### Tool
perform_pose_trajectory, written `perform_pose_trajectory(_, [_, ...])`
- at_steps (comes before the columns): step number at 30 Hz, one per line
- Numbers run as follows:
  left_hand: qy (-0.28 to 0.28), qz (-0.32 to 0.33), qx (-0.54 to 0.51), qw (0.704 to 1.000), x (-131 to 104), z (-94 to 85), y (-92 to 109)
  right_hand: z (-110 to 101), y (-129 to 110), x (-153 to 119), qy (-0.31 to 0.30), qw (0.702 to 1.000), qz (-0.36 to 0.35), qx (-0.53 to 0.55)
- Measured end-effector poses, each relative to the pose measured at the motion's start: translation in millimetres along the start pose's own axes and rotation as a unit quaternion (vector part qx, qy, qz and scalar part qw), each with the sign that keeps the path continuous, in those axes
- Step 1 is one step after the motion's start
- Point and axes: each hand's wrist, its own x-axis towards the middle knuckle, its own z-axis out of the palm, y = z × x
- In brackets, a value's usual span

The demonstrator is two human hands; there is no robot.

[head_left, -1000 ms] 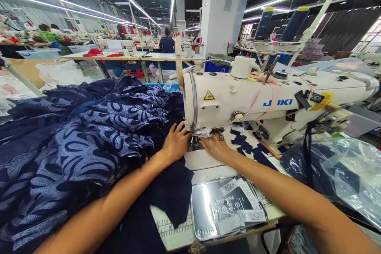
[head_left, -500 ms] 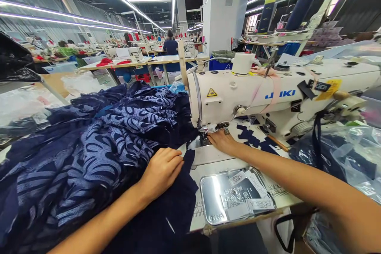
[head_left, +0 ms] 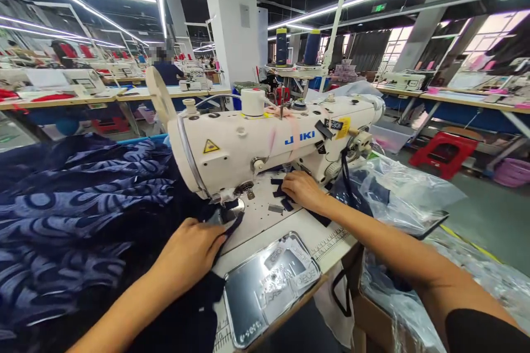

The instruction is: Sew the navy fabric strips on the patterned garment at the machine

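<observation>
A white sewing machine (head_left: 265,132) spans the middle of the view. At its needle end, my left hand (head_left: 186,248) is closed on the edge of dark navy fabric (head_left: 199,309), with a strip of it showing past the fingers. Patterned navy and light-blue fabric (head_left: 83,209) lies heaped at the left. Under the machine's arm, my right hand (head_left: 304,190) rests with bent fingers among small dark fabric pieces (head_left: 276,190); its fingertips are pressed down and what they pinch, if anything, is too small to make out.
A metal tray (head_left: 244,298) with labels sits at the table's front edge. Clear plastic bags (head_left: 406,193) lie at the right, with a red stool (head_left: 443,154) beyond. Thread cones (head_left: 311,47) stand behind the machine. A person (head_left: 164,69) sits in the background.
The view has turned right. My right hand has moved from beside the needle to the small dark pieces. My left hand has come nearer the needle and closed on the fabric.
</observation>
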Motion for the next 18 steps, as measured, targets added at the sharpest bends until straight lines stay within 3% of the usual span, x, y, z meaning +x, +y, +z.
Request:
perform_pose_trajectory(3, [-0.003, -0.03, -0.143, 0.989, 33.6, 18.9, 12.0, 2.4, 9.2, 7.8, -0.016, 1.0, -0.017, -0.001])
perform_pose_trajectory(5, [0.007, -0.05, -0.264, 0.963, 45.8, 32.8, 16.6, 4.6, 5.4, 11.5, -0.032, 0.999, -0.027, -0.013])
perform_pose_trajectory(9, [0.033, -0.092, -0.379, 0.92, 42.9, 44.2, 13.0, 10.8, -8.2, 15.1, -0.051, 0.994, -0.07, -0.066])
perform_pose_trajectory(11, [0.036, -0.118, -0.359, 0.925, 35.6, 41.3, 8.0, 12.5, -15.0, 17.1, -0.041, 0.993, -0.076, -0.081])
perform_pose_trajectory(14, [0.041, -0.146, -0.249, 0.957, 27.2, 33.4, 3.5, 11.4, -28.9, 21.5, -0.025, 0.997, -0.062, -0.038])
perform_pose_trajectory(16, [0.061, -0.117, -0.106, 0.986, 24.8, 29.6, 3.9, 10.2, -41.6, 24.7, -0.044, 0.996, -0.063, 0.041])
perform_pose_trajectory(18, [0.076, -0.05, 0.052, 0.995, 23.9, 28.5, 5.2, 10.2, -54.5, 27.2, -0.083, 0.986, -0.072, 0.13])
